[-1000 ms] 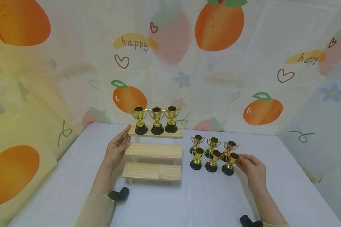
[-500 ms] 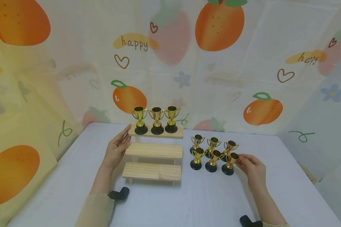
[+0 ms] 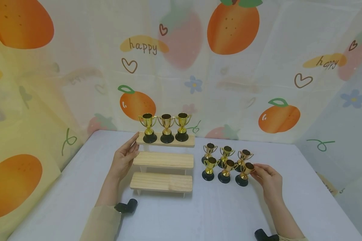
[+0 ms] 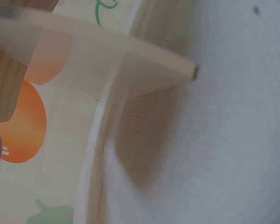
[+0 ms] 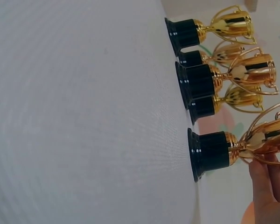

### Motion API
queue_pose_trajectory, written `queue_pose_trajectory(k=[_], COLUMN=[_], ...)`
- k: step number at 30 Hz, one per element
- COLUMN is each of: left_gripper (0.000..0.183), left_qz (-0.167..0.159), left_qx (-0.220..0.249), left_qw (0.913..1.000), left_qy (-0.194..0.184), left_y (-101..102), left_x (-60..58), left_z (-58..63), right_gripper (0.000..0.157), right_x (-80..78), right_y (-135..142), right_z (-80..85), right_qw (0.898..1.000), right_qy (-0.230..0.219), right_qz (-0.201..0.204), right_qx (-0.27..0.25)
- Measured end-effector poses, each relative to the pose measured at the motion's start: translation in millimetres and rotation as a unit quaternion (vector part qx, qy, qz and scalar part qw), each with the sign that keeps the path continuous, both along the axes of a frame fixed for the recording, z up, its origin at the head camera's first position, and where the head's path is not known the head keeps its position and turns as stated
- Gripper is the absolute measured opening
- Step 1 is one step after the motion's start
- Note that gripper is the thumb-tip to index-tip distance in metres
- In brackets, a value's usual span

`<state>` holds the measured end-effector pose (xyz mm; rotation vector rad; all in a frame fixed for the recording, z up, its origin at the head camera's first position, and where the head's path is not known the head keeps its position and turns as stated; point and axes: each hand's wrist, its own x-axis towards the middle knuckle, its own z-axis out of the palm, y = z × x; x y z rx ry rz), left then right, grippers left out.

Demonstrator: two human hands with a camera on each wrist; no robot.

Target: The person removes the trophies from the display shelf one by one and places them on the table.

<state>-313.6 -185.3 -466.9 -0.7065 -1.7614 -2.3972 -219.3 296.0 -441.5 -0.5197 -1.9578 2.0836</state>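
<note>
A three-step wooden display stand (image 3: 163, 161) stands left of the middle in the head view. Three gold trophy cups (image 3: 167, 127) with black bases stand in a row on its top step. My left hand (image 3: 122, 160) holds the stand at its left end, fingertips at the top step and thumb by the middle one; most of that hand is out of the left wrist view. My right hand (image 3: 268, 179) pinches the handle of the front right trophy cup (image 3: 244, 173), which stands upright on the table. Other trophy cups (image 5: 242, 72) stand close beside it.
The small cups form two rows of three on the white tablecloth (image 3: 217, 214), right of the stand. Behind the table hangs a printed cloth (image 3: 175, 80) with fruit, hearts and lettering. Each wrist wears a black camera (image 3: 126, 206).
</note>
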Motion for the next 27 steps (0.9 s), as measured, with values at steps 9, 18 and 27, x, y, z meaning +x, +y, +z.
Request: queue_pose_trajectory(k=[9,18,27], left_gripper=[0.064,0.064,0.064], left_qz=[-0.001,-0.003,-0.001], left_qx=[0.005,0.001,0.005], left_qw=[1.0,1.0,1.0], left_qy=[0.003,0.001,0.0], left_y=[0.7,0.6,1.3], left_x=[0.8,1.2,0.6], left_z=[-0.1,1.2,0.9], right_gripper=[0.015,0.015,0.02], right_x=[-0.9,-7.3,-13.6], right_y=[1.0,-2.9,-10.0], right_z=[0.5,8.8,19.1], right_qw=[1.0,0.999,0.989], right_qy=[-0.003,0.022,0.118], right_qz=[-0.006,-0.043,-0.092], right_qx=[0.012,0.011,-0.02])
